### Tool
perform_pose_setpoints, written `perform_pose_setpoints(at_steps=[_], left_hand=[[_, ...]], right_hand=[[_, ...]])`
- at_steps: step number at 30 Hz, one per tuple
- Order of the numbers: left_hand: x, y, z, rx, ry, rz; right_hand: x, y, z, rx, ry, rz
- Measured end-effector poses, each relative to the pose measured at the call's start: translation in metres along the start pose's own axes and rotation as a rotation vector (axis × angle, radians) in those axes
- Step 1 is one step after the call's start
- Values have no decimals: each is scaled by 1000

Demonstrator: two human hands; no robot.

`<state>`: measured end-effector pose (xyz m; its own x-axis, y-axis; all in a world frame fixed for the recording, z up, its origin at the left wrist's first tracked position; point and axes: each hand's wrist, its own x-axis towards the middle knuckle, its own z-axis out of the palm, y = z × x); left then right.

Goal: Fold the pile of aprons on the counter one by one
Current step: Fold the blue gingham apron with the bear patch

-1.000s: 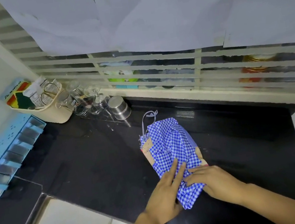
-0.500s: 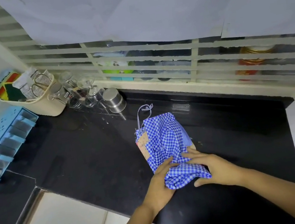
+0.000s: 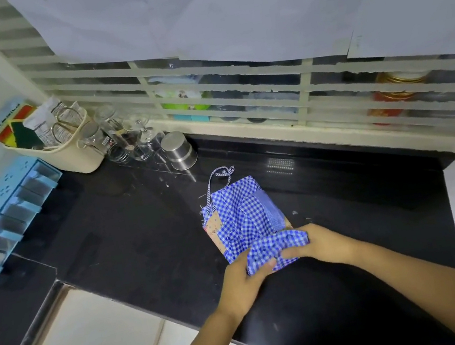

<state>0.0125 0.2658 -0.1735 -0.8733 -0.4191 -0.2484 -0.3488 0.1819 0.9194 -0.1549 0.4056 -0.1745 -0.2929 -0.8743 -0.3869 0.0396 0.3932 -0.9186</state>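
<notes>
Since 1 second ago, both hands have gone from lying flat on the cloth to gathering its near end, which now stands bunched and lifted off the counter. The blue gingham apron lies on the black counter just toward 5 o'clock of the view's middle. Its tie loop is at the 12 o'clock end and the bunched hem at 6 o'clock. The left hand has its fingers curled round the bunch from 7 o'clock. The right hand pinches the same bunch from 3 o'clock.

The step in hand looks like folding the near end up over the rest. Next, I judge, the bunch must be carried toward 12 o'clock, laid level on the far part and smoothed, since it is crumpled now.

Most fingertips are buried in cloth. A tan patterned strip shows under the apron's 9 o'clock edge; whether it is lining or a 2nd apron, I cannot tell. No further pile shows. A steel cup stands at 11 o'clock of the apron, well apart.
</notes>
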Motion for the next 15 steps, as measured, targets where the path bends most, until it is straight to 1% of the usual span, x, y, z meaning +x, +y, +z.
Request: perform_pose_setpoints(at_steps=[2, 3, 4, 7, 11, 13, 15], left_hand=[[5, 5, -2, -81, 73, -79], [9, 6, -3, -125, 90, -127], [11, 7, -3, -168, 91, -173], [11, 12, 2, -185, 90, -187], [23, 9, 1, -69, 313, -199], [33, 6, -2, 20, 343, -214], [42, 5, -4, 82, 362, -245]], right_hand=[[4, 0, 5, 57, 166, -23], [6, -1, 8, 46, 226, -39], [8, -1, 10, 13, 248, -49], [16, -6, 15, -125, 232, -12], [32, -9, 14, -391, 265, 64], [42, -12, 13, -550, 291, 143], [53, -18, 12, -649, 305, 220]])
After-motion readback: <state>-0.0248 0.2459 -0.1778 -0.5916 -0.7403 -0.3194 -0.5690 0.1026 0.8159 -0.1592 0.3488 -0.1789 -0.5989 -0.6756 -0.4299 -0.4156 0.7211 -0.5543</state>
